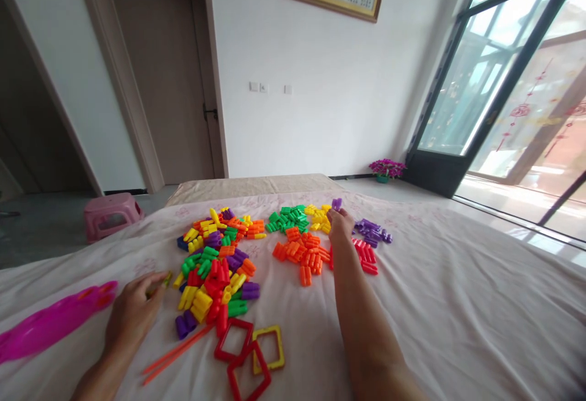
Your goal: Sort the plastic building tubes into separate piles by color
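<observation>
My right hand (pixel 342 223) is stretched out over the far side of the cloth, its fingers closed on a purple plastic building block (pixel 337 204). Beside it lie a purple pile (pixel 373 232), a yellow pile (pixel 319 218) and a red pile (pixel 365 256). Green blocks (pixel 288 219) and orange blocks (pixel 304 251) form piles to its left. At the left, my left hand (pixel 136 303) pinches a small yellowish piece (pixel 167 278), partly hidden by the fingers. A large mixed heap of blocks (pixel 215 267) lies right next to that hand.
Two red square frames (pixel 249 372) and a yellow frame (pixel 281 349) lie in front, near thin orange sticks (pixel 176 355). A magenta plastic item (pixel 59 321) rests at far left. Beyond the cloth (pixel 439 303) stand a pink stool (pixel 112 213) and potted flowers (pixel 387 169).
</observation>
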A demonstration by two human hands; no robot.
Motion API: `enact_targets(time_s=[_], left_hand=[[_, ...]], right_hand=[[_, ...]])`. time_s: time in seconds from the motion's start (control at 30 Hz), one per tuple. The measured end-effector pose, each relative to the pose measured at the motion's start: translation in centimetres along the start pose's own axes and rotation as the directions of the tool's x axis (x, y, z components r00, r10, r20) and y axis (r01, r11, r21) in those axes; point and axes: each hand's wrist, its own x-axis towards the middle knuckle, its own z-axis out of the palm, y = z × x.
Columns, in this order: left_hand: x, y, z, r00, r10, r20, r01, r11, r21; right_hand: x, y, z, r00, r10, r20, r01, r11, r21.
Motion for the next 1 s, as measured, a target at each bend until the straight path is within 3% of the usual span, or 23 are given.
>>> enact_targets(time_s=[0.1,0.23,0.3,0.4,0.47,0.57,0.63,0.67,0.73,0.77,0.9,1.0], left_hand=[[0.0,-0.1,0.1,1.0,-0.01,-0.003,0.01,1.0,0.01],[0.0,0.0,0.1,1.0,0.0,0.007,0.0,1.0,-0.001],[0.0,0.0,0.0,1.0,0.006,0.004,-0.006,1.0,-0.008],[0.0,0.2,-0.1,1.0,-0.006,0.0,0.006,1.0,-0.003],[0.0,0.4,-0.2,1.0,-0.014,-0.001,0.014,1.0,-0.003],[-0.1,0.5,-0.2,1.0,-0.017,-0.008,0.017,1.0,-0.004],[-0.1,0.4,-0.2,1.0,-0.023,-0.007,0.023,1.0,-0.001],[-0.1,0.3,-0.1,1.0,-0.026,-0.005,0.026,1.0,0.0],[-0.1,0.2,0.0,1.0,-0.028,-0.001,0.028,1.0,0.002],[-0.1,0.2,0.0,1.0,-0.026,0.0,0.026,1.0,0.003],[-0.1,0.3,0.1,1.0,-0.009,-0.011,0.009,1.0,0.001],[-0.2,0.6,0.1,1.0,-0.007,-0.02,0.007,1.0,0.0]], right_hand=[[0.4,0.4,-0.5,0.981,0.107,-0.163,-0.089,0.99,0.113],[-0.2,0.1,0.5,0.967,0.192,-0.167,-0.158,0.967,0.199],[-1.1,-0.3,1.7,0.977,0.199,-0.082,-0.176,0.958,0.228],[-3.4,-1.1,3.9,0.966,0.132,0.22,-0.176,0.965,0.196],[-5.6,-1.6,5.5,0.878,0.07,0.473,-0.121,0.989,0.079],[-9.1,-1.8,7.8,0.645,0.046,0.763,0.098,0.985,-0.142],[-11.4,-1.6,9.0,0.473,0.04,0.88,0.319,0.923,-0.214],[-12.3,-1.4,9.5,0.409,0.033,0.912,0.427,0.876,-0.223],[-14.0,-0.9,10.3,0.351,0.01,0.936,0.584,0.779,-0.227],[-14.6,-0.5,10.7,0.36,-0.003,0.933,0.63,0.738,-0.242],[-15.9,1.0,11.9,0.496,-0.015,0.868,0.69,0.614,-0.383],[-15.9,1.7,12.2,0.521,0.026,0.853,0.694,0.568,-0.442]])
